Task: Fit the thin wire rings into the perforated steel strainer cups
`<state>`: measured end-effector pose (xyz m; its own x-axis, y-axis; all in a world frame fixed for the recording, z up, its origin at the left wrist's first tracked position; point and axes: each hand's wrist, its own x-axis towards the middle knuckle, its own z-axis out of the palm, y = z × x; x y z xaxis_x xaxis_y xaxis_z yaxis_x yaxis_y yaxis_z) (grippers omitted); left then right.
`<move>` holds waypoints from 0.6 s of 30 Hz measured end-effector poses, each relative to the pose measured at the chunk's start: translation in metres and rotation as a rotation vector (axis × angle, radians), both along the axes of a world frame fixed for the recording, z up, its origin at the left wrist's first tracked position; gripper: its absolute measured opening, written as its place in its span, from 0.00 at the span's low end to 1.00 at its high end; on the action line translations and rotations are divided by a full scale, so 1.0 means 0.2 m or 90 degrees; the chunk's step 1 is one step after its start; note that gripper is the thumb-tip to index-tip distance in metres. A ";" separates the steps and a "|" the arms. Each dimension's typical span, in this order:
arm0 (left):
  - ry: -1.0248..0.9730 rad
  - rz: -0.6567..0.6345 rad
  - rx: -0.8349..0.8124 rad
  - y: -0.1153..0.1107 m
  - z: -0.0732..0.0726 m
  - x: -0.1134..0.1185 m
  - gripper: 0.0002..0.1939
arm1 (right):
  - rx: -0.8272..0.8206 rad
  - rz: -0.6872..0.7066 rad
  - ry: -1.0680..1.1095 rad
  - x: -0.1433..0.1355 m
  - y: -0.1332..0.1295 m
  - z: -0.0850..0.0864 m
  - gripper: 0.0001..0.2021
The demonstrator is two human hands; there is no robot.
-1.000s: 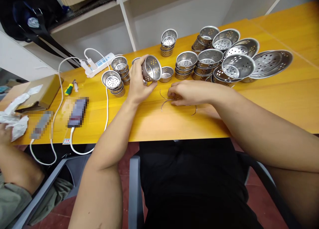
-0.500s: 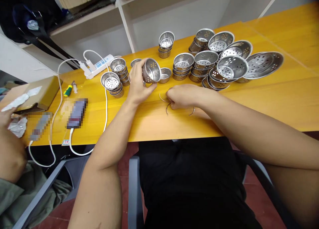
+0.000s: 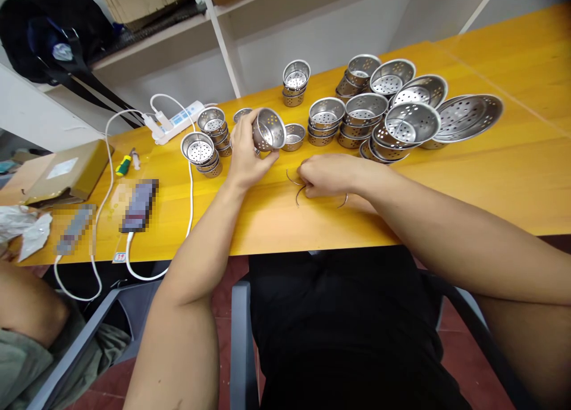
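My left hand (image 3: 245,151) holds a small perforated steel cup (image 3: 269,130) tipped on its side, its mouth facing right, just above the yellow table (image 3: 468,160). To its right my right hand (image 3: 328,175) rests on the tabletop with fingers pinched on a thin curved wire handle (image 3: 298,193). Two more wire handles lie at that hand, one (image 3: 291,178) to the left and one (image 3: 344,202) poking out below the wrist. A single small cup (image 3: 293,137) stands right behind the held one.
Stacks of small perforated cups (image 3: 211,139) and larger strainer bowls (image 3: 413,122) line the back of the table. A power strip (image 3: 173,120), white cable (image 3: 105,196), screwdriver (image 3: 123,162) and cardboard box (image 3: 66,172) lie at left. Another person's arm (image 3: 24,303) is at far left.
My right hand slid slightly left and closed on a wire handle, pulling it nearer. The cup in my left hand stayed put. The other person's hand at far left drew back from the crumpled paper.
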<state>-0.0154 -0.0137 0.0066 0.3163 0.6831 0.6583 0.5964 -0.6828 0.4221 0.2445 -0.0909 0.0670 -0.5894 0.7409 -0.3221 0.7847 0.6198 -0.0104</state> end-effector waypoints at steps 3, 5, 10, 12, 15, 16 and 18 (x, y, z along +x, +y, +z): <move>-0.033 -0.056 0.052 0.09 -0.08 -0.03 0.53 | 0.008 0.016 -0.004 0.01 0.00 -0.02 0.08; -0.050 -0.083 0.084 0.13 -0.11 -0.05 0.55 | 0.008 0.023 0.009 0.02 0.01 -0.03 0.08; -0.101 -0.124 0.118 0.15 -0.12 -0.04 0.59 | 0.002 -0.013 0.155 0.06 0.04 -0.01 0.05; -0.124 -0.132 0.117 0.15 -0.13 -0.03 0.61 | -0.009 -0.036 0.258 0.08 0.06 -0.01 0.10; -0.141 -0.141 0.112 0.15 -0.15 -0.03 0.63 | -0.035 -0.042 0.418 0.11 0.09 -0.01 0.13; -0.142 -0.144 0.110 0.16 -0.15 -0.03 0.63 | -0.030 -0.033 0.458 0.12 0.10 -0.02 0.14; -0.146 -0.147 0.109 0.16 -0.16 -0.03 0.63 | 0.012 -0.003 0.509 0.13 0.12 -0.05 0.13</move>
